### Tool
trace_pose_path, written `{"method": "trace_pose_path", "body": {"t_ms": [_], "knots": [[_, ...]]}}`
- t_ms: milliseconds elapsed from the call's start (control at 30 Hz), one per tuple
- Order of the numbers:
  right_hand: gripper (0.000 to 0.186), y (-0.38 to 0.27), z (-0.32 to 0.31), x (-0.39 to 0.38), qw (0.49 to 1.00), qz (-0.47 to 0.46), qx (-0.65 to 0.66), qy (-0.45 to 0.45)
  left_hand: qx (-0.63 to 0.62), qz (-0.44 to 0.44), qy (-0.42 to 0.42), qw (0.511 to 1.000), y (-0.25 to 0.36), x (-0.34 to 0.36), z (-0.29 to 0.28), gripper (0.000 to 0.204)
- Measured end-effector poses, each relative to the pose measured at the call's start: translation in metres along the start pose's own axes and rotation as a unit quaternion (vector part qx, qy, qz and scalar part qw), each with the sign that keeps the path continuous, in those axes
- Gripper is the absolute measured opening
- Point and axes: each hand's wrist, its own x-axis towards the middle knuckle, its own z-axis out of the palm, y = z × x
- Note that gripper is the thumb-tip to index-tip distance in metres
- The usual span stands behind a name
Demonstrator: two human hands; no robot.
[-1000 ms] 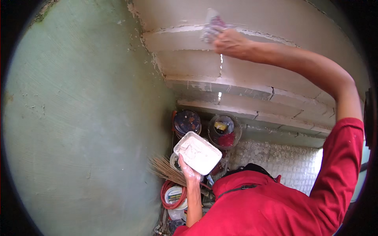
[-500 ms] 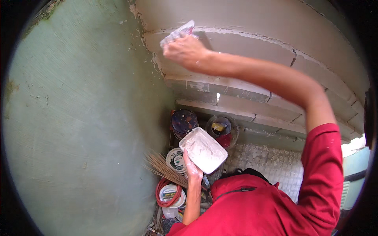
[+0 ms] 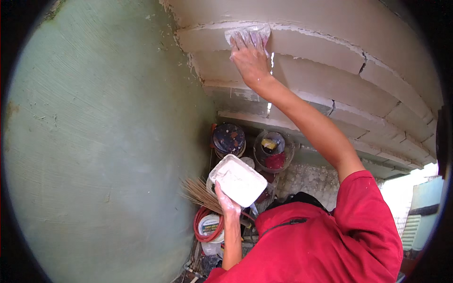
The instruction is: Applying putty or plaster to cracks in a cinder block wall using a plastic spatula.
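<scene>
My right hand point(image 3: 250, 59) presses a flat putty scraper point(image 3: 247, 34) against the block joint point(image 3: 306, 33); my left hand point(image 3: 225, 200) grips the filler tray point(image 3: 238, 180) level, within reach.

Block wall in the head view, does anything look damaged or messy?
Yes. The block wall has cracked, ragged joints, with a dark crack at the right. White paste smears the joint under the right hand, and the left hand is coated white.

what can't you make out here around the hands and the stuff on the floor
Head view only:
- Tool under the right hand: the fingers cover it, only a putty-smeared edge shows at the wall joint.
- Underside of the white tray: left hand hides it.
- Bucket contents: too small.
- Broom handle: behind the tray.
</scene>
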Motion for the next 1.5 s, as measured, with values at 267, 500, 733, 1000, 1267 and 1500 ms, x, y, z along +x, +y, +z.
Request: {"method": "trace_pose_path", "body": {"t_ms": [267,500,733,1000,1267,1500], "knots": [[0.045,-0.021,-0.017,-0.044,0.943,0.100,0.170,-0.266,-0.049,0.036,-0.005,0.998,0.018,-0.001,-0.017,0.061],[0.014,-0.039,-0.009,0.002,0.914,0.122,0.387,-0.004,-0.029,0.038,0.011,0.999,0.015,-0.007,-0.031,0.063],[0.019,0.011,0.019,0.024,0.942,0.218,0.244,0.073,-0.026,0.032,-0.024,0.999,0.014,-0.003,-0.020,0.064],[0.021,0.138,-0.041,-0.074,0.933,0.281,0.149,0.169,0.029,0.010,-0.022,0.999,0.012,0.004,-0.006,0.064],[0.017,0.163,-0.093,-0.084,0.906,0.338,0.228,0.114,0.034,-0.025,-0.073,0.996,-0.006,0.000,0.026,0.062],[0.018,0.222,-0.083,-0.100,0.931,0.301,0.149,0.143,0.057,-0.054,-0.111,0.991,-0.030,-0.013,0.060,0.063]]}}
